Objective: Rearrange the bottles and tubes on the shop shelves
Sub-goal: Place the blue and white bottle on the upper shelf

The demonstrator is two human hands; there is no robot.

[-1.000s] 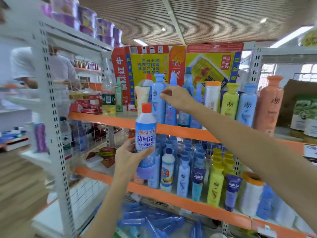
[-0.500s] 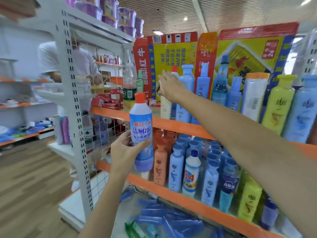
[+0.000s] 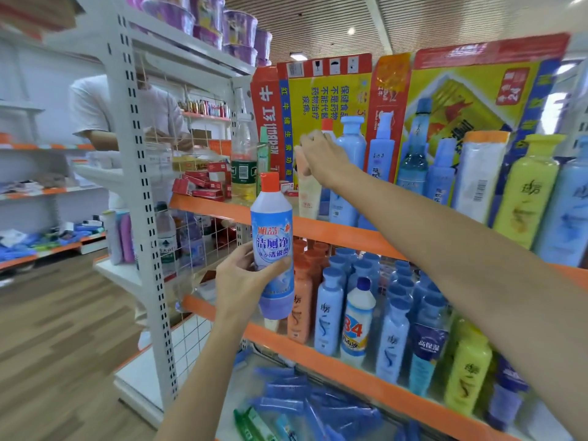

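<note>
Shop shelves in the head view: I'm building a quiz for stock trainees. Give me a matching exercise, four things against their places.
Things:
1. white-and-blue cleaner bottle with orange cap
2. cream squeeze tube
3. white bottle marked 84 with blue cap
4. loose blue tubes

Places:
A. lying on the bottom shelf
B. held in the left hand
C. standing on the middle shelf
D. on the upper shelf under the right hand

Pairs: 1-B, 2-D, 3-C, 4-A
</note>
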